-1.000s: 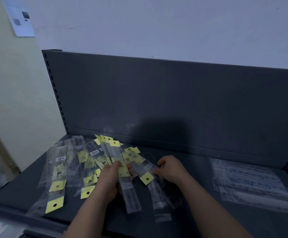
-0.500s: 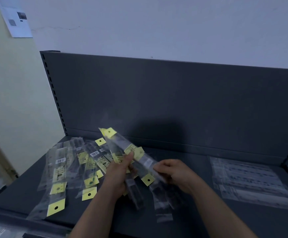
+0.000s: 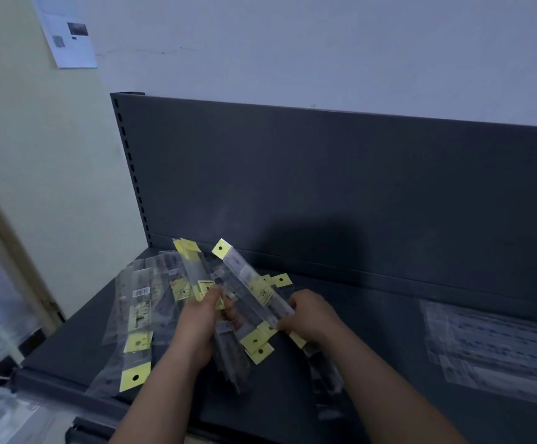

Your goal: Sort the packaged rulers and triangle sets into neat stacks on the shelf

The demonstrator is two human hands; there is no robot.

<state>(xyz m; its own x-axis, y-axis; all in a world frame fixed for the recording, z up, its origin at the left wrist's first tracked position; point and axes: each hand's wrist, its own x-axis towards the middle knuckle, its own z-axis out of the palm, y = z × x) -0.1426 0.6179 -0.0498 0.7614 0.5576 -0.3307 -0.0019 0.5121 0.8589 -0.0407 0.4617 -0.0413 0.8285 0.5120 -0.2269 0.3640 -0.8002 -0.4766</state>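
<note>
On the dark shelf (image 3: 373, 363), toward its left end, two hands were seen above a loose heap of packaged rulers (image 3: 139, 315), too overlapped to be counted. A fanned bundle (image 3: 228, 350) was gripped in the curled fingers of the left hand (image 3: 196, 328). One packet (image 3: 248, 283) was pinched at its lower end by the right hand (image 3: 312, 318). One flat stack of clear packs (image 3: 491, 344) was laid well apart at the right, with bare shelf between. The heap lay close to the front edge (image 3: 52, 386).

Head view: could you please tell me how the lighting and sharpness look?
Head view: dim, bluish light; a shadow on the back panel; left edge and the clear packets at right blurred; the left hand, right hand and ruler packets they grip look sharper.
</note>
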